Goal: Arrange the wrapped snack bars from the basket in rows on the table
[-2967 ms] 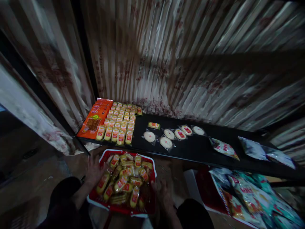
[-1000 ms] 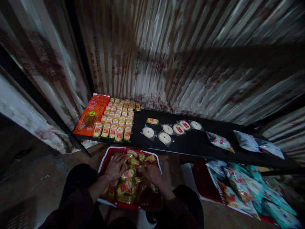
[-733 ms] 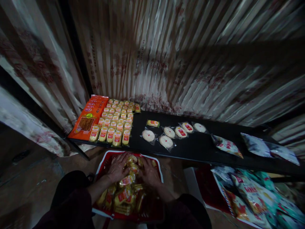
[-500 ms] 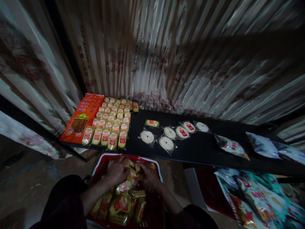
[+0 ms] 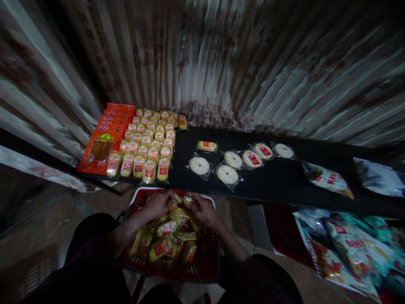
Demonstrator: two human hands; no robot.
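Note:
A red basket (image 5: 205,266) on my lap is heaped with small yellow snack packets (image 5: 164,245) with red labels. My left hand (image 5: 157,204) and my right hand (image 5: 204,210) both reach into the far end of the heap, fingers curled over packets there. What exactly each hand grips is hard to make out in the dim light. Just beyond, on the black shelf (image 5: 278,185), the same yellow packets stand in neat rows (image 5: 148,143) beside a stack of orange boxes (image 5: 107,135).
Round white cakes in clear wrappers (image 5: 228,174) and one lone yellow packet (image 5: 207,146) lie mid-shelf. Snack bags (image 5: 327,180) lie further right. More colourful bags (image 5: 348,249) are piled below the shelf on the right. A striped corrugated wall rises behind.
Three seconds ago my hands held the basket's sides; they have since moved into the packet heap and toward its far end. The view has shifted, showing the shelf closer.

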